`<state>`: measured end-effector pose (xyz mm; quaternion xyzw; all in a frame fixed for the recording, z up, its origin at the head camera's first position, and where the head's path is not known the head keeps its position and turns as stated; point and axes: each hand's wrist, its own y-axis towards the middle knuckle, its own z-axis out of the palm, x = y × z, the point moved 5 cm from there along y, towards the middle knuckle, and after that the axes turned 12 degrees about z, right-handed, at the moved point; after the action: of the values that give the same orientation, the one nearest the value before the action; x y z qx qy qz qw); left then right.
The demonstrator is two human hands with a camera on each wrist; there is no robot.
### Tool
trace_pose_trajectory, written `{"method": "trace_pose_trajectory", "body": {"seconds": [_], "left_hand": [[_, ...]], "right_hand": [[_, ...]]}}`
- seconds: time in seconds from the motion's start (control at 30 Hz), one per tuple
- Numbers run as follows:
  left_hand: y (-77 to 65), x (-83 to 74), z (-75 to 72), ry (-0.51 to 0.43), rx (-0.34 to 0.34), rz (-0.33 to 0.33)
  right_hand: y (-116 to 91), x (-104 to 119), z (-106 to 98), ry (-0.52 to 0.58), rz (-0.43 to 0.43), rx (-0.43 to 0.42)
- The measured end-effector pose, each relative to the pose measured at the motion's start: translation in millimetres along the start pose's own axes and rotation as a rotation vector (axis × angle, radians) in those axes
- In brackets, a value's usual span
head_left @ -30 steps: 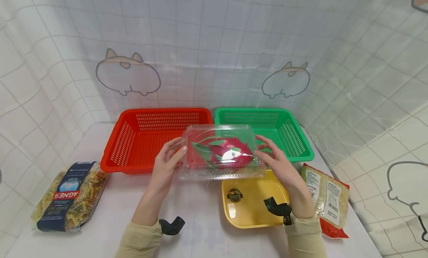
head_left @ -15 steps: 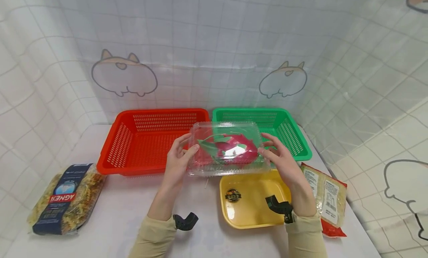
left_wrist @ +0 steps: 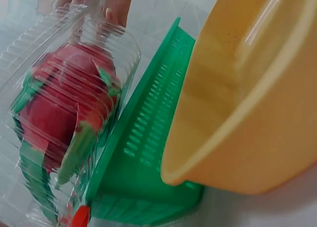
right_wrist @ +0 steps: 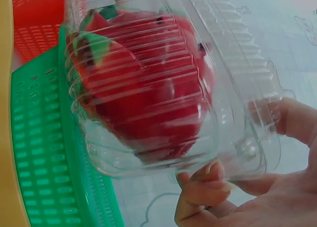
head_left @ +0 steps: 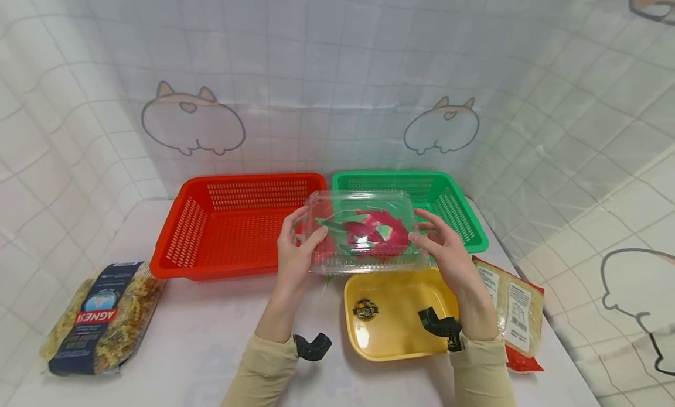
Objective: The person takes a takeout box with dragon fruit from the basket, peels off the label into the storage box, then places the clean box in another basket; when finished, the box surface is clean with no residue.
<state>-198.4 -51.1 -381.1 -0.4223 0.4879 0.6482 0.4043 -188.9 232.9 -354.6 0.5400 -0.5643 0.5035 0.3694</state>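
Both hands hold a clear plastic clamshell box (head_left: 364, 263) by its two short ends, raised over the near rims of the baskets. Inside it lies a pink dragon fruit (head_left: 387, 231) with green leafy scales, also plain through the ribbed plastic in both wrist views. My left hand (head_left: 296, 249) grips the left end, thumb on top. My right hand (head_left: 443, 249) pinches the right end; in the right wrist view its fingers (right_wrist: 205, 187) curl at the box's edge.
Behind the box stand a red basket (head_left: 232, 237) and a green basket (head_left: 464, 214). A yellow tub (head_left: 401, 325) sits in front of the green one. A pasta bag (head_left: 100, 319) lies at left, a grain bag (head_left: 519, 313) at right.
The box has shifted right and slightly up in the head view, with both hands still on it. The left hand and forearm have moved right the most.
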Motion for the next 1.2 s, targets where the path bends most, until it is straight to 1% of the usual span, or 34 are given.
{"method": "trace_pose_trajectory", "body": {"seconds": [0.07,0.23,0.37,0.43,0.6,0.9,1.07,1.2], "left_hand": [[1.1,0.0,2.5,0.005,-0.005,-0.004],[6.0,-0.9,7.1,0.016,0.01,-0.019],[13.2,-4.4,10.5,0.028,0.01,-0.006],[16.5,-5.6,13.1,0.034,0.011,-0.004],[23.8,-4.7,23.3,0.047,0.032,-0.002],[44.7,-0.3,45.4,0.053,0.078,0.001],[53.2,4.8,55.1,0.067,0.108,-0.022],[57.5,10.4,59.5,0.082,0.14,-0.065]], "right_hand": [[-1.1,0.2,-0.4,-0.005,0.011,-0.008],[-3.5,1.6,-2.1,-0.013,0.041,-0.021],[1.8,4.4,-4.1,-0.015,0.056,-0.024],[6.2,5.8,-6.0,0.005,0.067,-0.019],[14.9,10.0,-15.5,0.052,0.104,-0.001],[28.0,18.2,-35.2,0.046,0.118,-0.009],[36.8,15.0,-44.4,0.008,0.139,-0.01],[43.0,13.9,-51.3,-0.031,0.166,-0.01]]}}
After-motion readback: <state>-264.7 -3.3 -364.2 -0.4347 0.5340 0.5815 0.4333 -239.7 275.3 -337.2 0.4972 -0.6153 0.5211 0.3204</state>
